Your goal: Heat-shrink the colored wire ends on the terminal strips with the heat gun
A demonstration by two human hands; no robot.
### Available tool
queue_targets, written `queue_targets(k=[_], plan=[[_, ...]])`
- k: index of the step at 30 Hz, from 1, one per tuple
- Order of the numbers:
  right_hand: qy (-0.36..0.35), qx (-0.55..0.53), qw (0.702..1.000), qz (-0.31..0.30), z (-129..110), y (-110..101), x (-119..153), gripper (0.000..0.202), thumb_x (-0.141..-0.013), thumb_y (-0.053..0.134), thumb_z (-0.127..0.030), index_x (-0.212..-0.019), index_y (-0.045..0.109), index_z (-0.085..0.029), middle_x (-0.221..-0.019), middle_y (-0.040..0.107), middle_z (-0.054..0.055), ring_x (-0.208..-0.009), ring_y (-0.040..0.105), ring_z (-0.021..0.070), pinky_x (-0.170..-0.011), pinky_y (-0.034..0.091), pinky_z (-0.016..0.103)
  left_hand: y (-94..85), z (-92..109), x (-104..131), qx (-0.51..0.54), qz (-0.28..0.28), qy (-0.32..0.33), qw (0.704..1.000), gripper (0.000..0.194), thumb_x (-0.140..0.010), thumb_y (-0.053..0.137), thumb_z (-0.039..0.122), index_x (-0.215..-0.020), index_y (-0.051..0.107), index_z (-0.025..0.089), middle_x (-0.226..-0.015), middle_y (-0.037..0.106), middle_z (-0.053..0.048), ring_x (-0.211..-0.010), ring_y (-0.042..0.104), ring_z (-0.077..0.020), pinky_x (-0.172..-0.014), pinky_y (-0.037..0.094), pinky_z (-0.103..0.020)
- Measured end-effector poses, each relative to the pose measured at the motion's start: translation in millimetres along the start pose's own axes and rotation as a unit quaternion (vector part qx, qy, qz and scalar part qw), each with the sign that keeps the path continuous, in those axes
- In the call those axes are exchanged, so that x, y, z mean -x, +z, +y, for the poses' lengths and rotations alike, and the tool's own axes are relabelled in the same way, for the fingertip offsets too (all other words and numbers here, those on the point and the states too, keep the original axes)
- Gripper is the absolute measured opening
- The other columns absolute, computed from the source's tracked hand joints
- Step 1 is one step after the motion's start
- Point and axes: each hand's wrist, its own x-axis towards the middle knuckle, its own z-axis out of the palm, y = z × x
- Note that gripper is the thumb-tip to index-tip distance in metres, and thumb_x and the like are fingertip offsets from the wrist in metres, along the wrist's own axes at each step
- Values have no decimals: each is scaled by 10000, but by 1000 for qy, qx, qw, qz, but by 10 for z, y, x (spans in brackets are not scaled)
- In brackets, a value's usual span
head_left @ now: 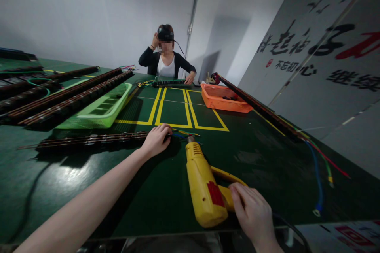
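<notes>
A yellow heat gun [202,182] with a red patch on its side is gripped at the handle by my right hand [255,211]. Its metal nozzle points away from me, at thin coloured wires [185,132]. Those wires come out of the right end of a long dark bar with copper-coloured rods [97,141], lying across the green table. My left hand [157,139] is closed around that end of the bar, its fingertips partly hidden.
A green basket [118,108] supports more long bars [80,102] at the left. An orange basket [225,104] stands at the back right, beside another bar [258,102] with loose lugged wires [317,178]. Across the table sits a person [166,65] with one hand on a bar.
</notes>
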Motion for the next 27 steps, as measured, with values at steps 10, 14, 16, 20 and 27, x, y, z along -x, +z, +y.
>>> queue_targets(k=[10, 14, 16, 20, 27], plan=[[-147, 46, 988, -13, 219, -188, 202, 500, -773, 585, -462, -1150, 560, -136, -1036, 675, 70, -919, 638, 198, -825, 464, 303, -41, 39, 13, 48, -13, 58, 997, 167, -752, 493, 173, -913, 511, 210, -1093, 558, -45, -993, 547, -197, -873, 446, -341], [-167, 63, 984, 18, 204, -170, 267, 535, -753, 587, -525, -1090, 573, -109, -985, 683, 92, -876, 648, 213, -821, 446, 323, -46, 32, 17, 65, -13, 80, 995, 153, -750, 485, 164, -895, 500, 208, -1075, 562, -44, -982, 549, -196, -857, 447, -333], [-169, 68, 982, 43, 183, -130, 284, 536, -778, 545, -557, -1054, 581, -99, -949, 688, 105, -850, 651, 220, -812, 433, 334, -45, 27, 17, 67, -12, 86, 994, 153, -746, 486, 160, -891, 495, 206, -1067, 563, -46, -977, 548, -198, -847, 449, -331], [-168, 70, 981, 68, 118, -61, 278, 534, -800, 501, -576, -1013, 592, -95, -912, 692, 104, -819, 655, 219, -811, 410, 339, -35, 22, 19, 61, -7, 95, 994, 164, -747, 483, 151, -902, 489, 205, -1059, 558, -49, -966, 546, -197, -845, 444, -331], [-144, 62, 985, 68, -75, -27, 225, 529, -813, 471, -576, -993, 609, -98, -885, 688, 88, -809, 646, 210, -814, 388, 336, 24, -5, 14, 28, -2, 80, 996, 143, -789, 473, 182, -928, 492, 211, -1068, 559, -48, -986, 543, -205, -859, 424, -348]])
